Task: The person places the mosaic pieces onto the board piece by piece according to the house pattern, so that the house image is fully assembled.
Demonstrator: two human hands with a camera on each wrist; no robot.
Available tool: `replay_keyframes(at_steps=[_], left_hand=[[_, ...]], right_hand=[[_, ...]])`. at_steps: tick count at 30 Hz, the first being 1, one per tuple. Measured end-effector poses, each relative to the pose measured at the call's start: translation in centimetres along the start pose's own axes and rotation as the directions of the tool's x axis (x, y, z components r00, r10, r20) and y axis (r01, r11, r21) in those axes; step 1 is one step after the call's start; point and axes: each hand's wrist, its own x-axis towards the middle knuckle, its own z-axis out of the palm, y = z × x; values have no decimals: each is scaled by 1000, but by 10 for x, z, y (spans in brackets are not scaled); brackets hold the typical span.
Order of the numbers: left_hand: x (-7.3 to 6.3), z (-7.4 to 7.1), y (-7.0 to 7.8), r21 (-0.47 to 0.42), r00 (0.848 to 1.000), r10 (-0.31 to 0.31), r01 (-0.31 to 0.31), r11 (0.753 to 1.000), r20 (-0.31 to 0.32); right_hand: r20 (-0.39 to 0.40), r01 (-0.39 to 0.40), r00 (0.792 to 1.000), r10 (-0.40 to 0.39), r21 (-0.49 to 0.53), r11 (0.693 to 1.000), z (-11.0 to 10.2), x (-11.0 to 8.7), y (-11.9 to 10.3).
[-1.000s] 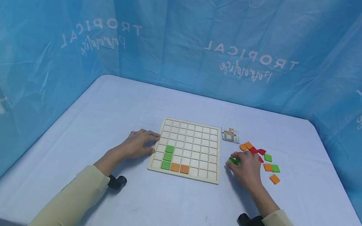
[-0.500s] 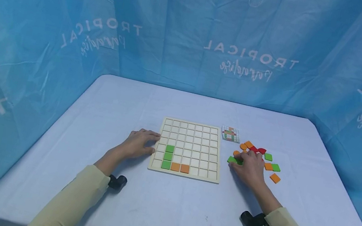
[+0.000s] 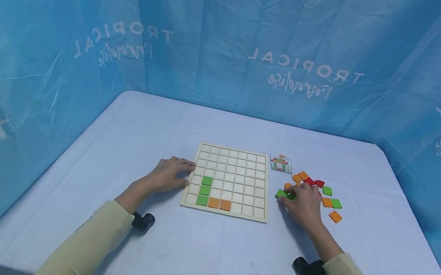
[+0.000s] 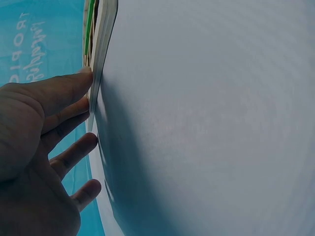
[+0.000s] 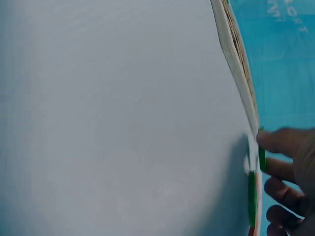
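Observation:
My left hand (image 3: pixel 169 175) rests at the left edge of a pale wooden grid board (image 3: pixel 235 179), its fingers extended and touching the rim. In the left wrist view, the thumb of that hand (image 4: pixel 54 113) lies along the board's side. On the board, green square tiles (image 3: pixel 204 190) form a short column, with two orange square tiles (image 3: pixel 219 204) beside the lowest one. Right of the board, my right hand (image 3: pixel 303 203) pinches a green tile (image 5: pixel 262 155) between thumb and forefinger. Another green tile (image 5: pixel 252 196) shows close below it in the right wrist view.
Several orange, red and green pieces (image 3: pixel 326 202) lie loosely around the right hand. Behind them, next to the board's far right corner, is a small pattern card (image 3: pixel 281 163). A white cloth (image 3: pixel 198 261) covers the table, and blue curtains (image 3: pixel 238 37) hang around it.
My right hand has shifted slightly right among the pieces, and a green tile at its thumb has slid a little to the left. The left hand and board stay put.

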Motion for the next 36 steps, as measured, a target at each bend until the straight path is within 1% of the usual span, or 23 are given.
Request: replay_keyframes(at_steps=[5,9,12,16,20,24,28,36], left_hand=[[0,-1,0,0,1000,4,-4,1000,-5],[0,-1,1,-4,1000,-1,1,1000,-4],[0,-1,1,-8,1000,-6,6,1000,-1],[0,-1,0,-10,1000,-3,3,1000,-3],[0,-1,0,-6,1000,1,-1,1000,-4],[0,-1,-1,-5,1000,4,-4,1000,-3],[0,-1,-1,-4,1000,7,-7,1000,-3],[-1,-1,-1,-8,1000,3,-3,1000,-3]], right_hand=[[8,106,994,-107,66,992,3,-6,-18],[31,161,986,-165,100,982,10,-13,-38],[60,175,981,-184,123,977,15,-17,-50],[98,173,977,-188,141,975,20,-20,-63],[108,203,970,-218,140,969,25,-22,-73],[96,251,960,-263,124,960,30,-22,-78],[90,277,954,-286,105,955,33,-23,-81],[98,270,956,-277,80,960,34,-24,-85]])
